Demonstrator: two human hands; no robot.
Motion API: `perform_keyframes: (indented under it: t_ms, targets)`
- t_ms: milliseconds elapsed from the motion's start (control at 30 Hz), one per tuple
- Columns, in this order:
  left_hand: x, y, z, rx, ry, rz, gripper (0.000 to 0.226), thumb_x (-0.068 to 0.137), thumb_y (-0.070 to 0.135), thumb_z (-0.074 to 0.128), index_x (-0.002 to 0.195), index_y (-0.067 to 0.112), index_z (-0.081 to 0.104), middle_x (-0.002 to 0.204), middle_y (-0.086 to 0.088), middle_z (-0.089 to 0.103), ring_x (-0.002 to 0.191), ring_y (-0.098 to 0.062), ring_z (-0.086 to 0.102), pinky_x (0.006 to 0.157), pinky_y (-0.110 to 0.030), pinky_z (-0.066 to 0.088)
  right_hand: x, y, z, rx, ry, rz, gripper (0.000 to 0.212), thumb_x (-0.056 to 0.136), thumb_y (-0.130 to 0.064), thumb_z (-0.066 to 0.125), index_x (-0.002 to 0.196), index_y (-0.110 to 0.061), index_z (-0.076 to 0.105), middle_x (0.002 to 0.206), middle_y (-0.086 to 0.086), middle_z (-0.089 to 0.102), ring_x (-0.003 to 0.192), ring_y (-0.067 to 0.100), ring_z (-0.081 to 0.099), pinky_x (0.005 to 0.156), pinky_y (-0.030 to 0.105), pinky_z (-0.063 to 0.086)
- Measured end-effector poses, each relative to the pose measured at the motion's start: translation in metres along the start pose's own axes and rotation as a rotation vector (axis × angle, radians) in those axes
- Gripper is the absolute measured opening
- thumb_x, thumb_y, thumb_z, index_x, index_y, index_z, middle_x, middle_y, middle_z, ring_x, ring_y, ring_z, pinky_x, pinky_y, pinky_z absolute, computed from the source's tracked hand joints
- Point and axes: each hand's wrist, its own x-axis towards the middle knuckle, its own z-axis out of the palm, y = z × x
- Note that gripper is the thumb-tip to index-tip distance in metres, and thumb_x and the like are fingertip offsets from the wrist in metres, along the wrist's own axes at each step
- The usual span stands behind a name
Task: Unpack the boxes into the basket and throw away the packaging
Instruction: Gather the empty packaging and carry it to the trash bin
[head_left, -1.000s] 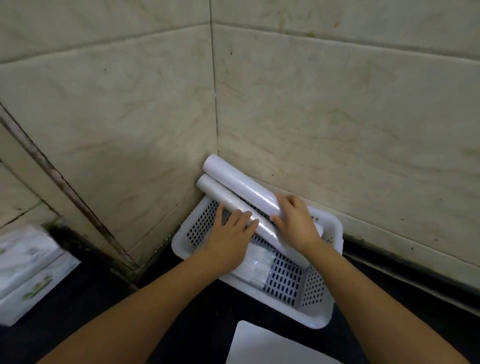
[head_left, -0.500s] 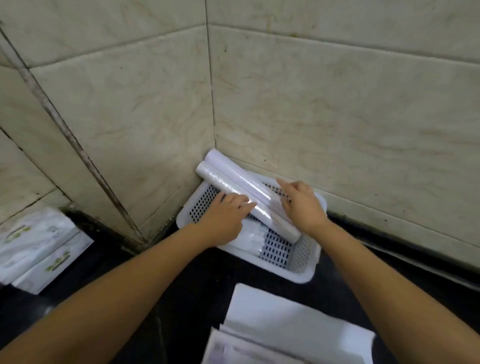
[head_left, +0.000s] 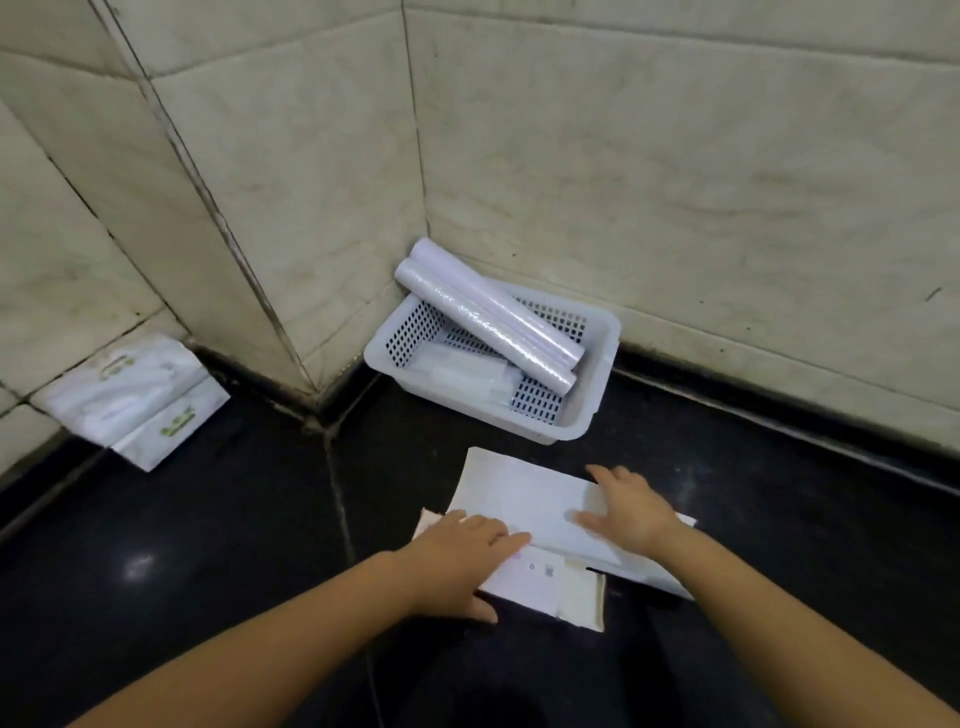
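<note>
A white perforated basket (head_left: 597, 384) stands in the wall corner on the black floor. Two white rolls (head_left: 488, 317) lie slanted across it, their upper ends sticking out over the back rim, and a clear-wrapped white packet (head_left: 457, 371) lies under them. In front of the basket lies a flattened white cardboard box (head_left: 524, 499) with its end flap open. My left hand (head_left: 457, 561) rests flat on the box's near left part. My right hand (head_left: 631, 509) lies on its right side with fingers spread. Neither hand has closed around anything.
Two white packs with green print (head_left: 135, 400) lean against the wall at the left. Tiled walls close off the back and left. Glossy black floor (head_left: 208, 545) stretches to the left and right of the box.
Both hands have left the rolls in the basket and come back toward me onto the flattened box. The view has pulled back, so the basket sits farther away.
</note>
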Motion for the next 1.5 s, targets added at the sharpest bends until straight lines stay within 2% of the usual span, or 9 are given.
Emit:
perform_keyframes:
  t_ms: [167, 367, 433, 533, 667, 800, 900, 1200, 1500]
  targets:
    - [-0.004, 0.006, 0.015, 0.048, 0.094, -0.059, 0.063, 0.085, 0.033, 0.055, 0.139, 0.021, 0.025, 0.140, -0.008, 0.040, 0.127, -0.028, 0.039, 0.111, -0.042, 0.024, -0.007, -0.016, -0.004, -0.043, -0.127, -0.045, 0.035, 0.084, -0.029, 0.056, 0.116, -0.015, 0.056, 0.115, 0.007, 0.063, 0.102, 0.024, 0.060, 0.076, 0.032, 0.047]
    - [-0.027, 0.006, 0.005, 0.012, 0.156, -0.113, 0.059, 0.083, 0.043, 0.054, 0.134, 0.025, 0.030, 0.132, -0.001, 0.045, 0.118, -0.023, 0.046, 0.099, -0.040, 0.036, -0.063, 0.002, -0.074, 0.063, -0.198, -0.167, 0.022, 0.082, -0.020, 0.051, 0.075, -0.024, 0.071, 0.083, 0.001, 0.071, 0.084, 0.019, 0.068, 0.071, 0.027, 0.050]
    - [-0.037, 0.001, -0.008, -0.017, 0.214, -0.141, 0.061, 0.081, 0.048, 0.054, 0.133, 0.028, 0.031, 0.129, 0.002, 0.047, 0.117, -0.021, 0.048, 0.098, -0.039, 0.038, -0.089, 0.017, -0.101, 0.213, -0.131, -0.198, 0.031, 0.082, -0.015, 0.049, 0.070, -0.030, 0.073, 0.072, 0.000, 0.067, 0.068, 0.017, 0.063, 0.066, 0.029, 0.048]
    - [-0.054, -0.005, -0.038, -0.157, 0.355, -0.179, 0.056, 0.074, 0.066, 0.053, 0.120, 0.039, 0.039, 0.116, 0.011, 0.054, 0.105, -0.013, 0.053, 0.088, -0.036, 0.045, -0.125, 0.041, -0.123, 0.628, 0.058, -0.155, 0.038, 0.086, -0.003, 0.045, 0.098, -0.024, 0.075, 0.066, 0.005, 0.066, 0.044, 0.011, 0.054, 0.042, 0.018, 0.039]
    - [-0.066, 0.002, -0.068, -0.464, 0.547, -0.168, 0.063, 0.072, 0.052, 0.064, 0.127, 0.035, 0.040, 0.120, 0.012, 0.054, 0.103, -0.009, 0.054, 0.080, -0.029, 0.047, -0.176, 0.058, -0.110, 1.086, 0.413, -0.008, 0.039, 0.088, 0.002, 0.040, 0.104, -0.017, 0.070, 0.074, 0.004, 0.072, 0.046, 0.008, 0.063, 0.039, 0.016, 0.048]
    - [-0.053, 0.044, -0.084, -0.625, 0.606, -0.146, 0.075, 0.076, 0.048, 0.067, 0.137, 0.025, 0.031, 0.119, 0.011, 0.045, 0.101, -0.005, 0.044, 0.076, -0.022, 0.038, -0.239, 0.071, -0.071, 1.183, 0.631, 0.066, 0.047, 0.082, 0.006, 0.036, 0.101, -0.020, 0.070, 0.078, 0.005, 0.073, 0.056, 0.016, 0.071, 0.042, 0.019, 0.051]
    - [-0.037, 0.098, -0.088, -0.642, 0.558, -0.043, 0.071, 0.078, 0.044, 0.067, 0.136, 0.023, 0.032, 0.131, 0.001, 0.048, 0.108, -0.012, 0.046, 0.085, -0.030, 0.038, -0.293, 0.092, -0.038, 1.217, 0.717, 0.137, 0.046, 0.081, 0.004, 0.039, 0.100, -0.023, 0.070, 0.073, 0.003, 0.075, 0.058, 0.019, 0.073, 0.041, 0.021, 0.051]
    - [0.009, 0.322, -0.073, -0.474, 0.367, 0.302, 0.059, 0.078, 0.037, 0.068, 0.125, 0.016, 0.041, 0.109, 0.000, 0.055, 0.086, -0.016, 0.055, 0.060, -0.025, 0.040, -0.535, 0.202, 0.076, 1.340, 1.219, 0.574, 0.048, 0.080, 0.007, 0.034, 0.100, -0.020, 0.069, 0.068, 0.003, 0.073, 0.048, 0.016, 0.069, 0.039, 0.019, 0.049]
    - [-0.054, 0.664, 0.038, -0.408, 0.016, 0.811, 0.054, 0.079, 0.036, 0.068, 0.123, 0.016, 0.041, 0.108, 0.000, 0.055, 0.091, -0.018, 0.056, 0.064, -0.028, 0.043, -0.852, 0.215, 0.262, 1.293, 1.533, 1.134, 0.052, 0.081, 0.007, 0.031, 0.105, -0.020, 0.068, 0.074, 0.005, 0.071, 0.049, 0.017, 0.070, 0.041, 0.018, 0.051]
